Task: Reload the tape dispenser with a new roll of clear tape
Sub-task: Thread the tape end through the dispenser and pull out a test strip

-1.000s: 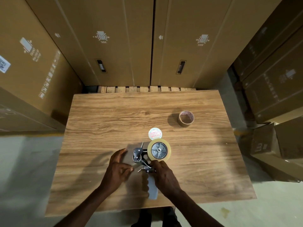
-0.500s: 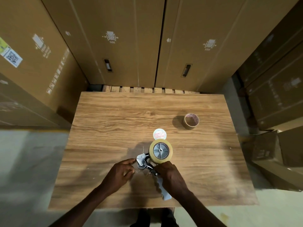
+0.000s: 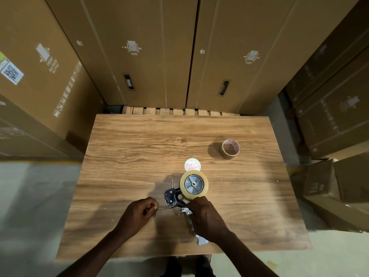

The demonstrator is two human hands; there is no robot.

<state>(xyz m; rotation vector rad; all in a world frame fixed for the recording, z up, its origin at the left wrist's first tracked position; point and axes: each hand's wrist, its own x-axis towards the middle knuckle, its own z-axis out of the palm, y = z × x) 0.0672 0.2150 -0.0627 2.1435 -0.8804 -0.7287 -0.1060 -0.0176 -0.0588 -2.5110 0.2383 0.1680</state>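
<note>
The tape dispenser (image 3: 173, 196) lies flat on the wooden table (image 3: 129, 156), its grey handle pointing toward me. A full roll of clear tape (image 3: 194, 184) sits on its hub. My right hand (image 3: 205, 216) grips the dispenser at the top of the handle, just below the roll. My left hand (image 3: 139, 213) is to the left of the dispenser's black roller head, fingers pinched on a thin strip of clear tape (image 3: 162, 208) that stretches from the dispenser.
An empty cardboard tape core (image 3: 230, 149) stands at the right of the table. A round white and red label disc (image 3: 192, 165) lies just beyond the roll. Tall cardboard boxes (image 3: 159, 56) wall in the table at the back and both sides.
My left hand has drawn back to the left with its fingers closing into a pinch, pulling the tape strip out. The right hand stayed on the handle. The camera shifted slightly.
</note>
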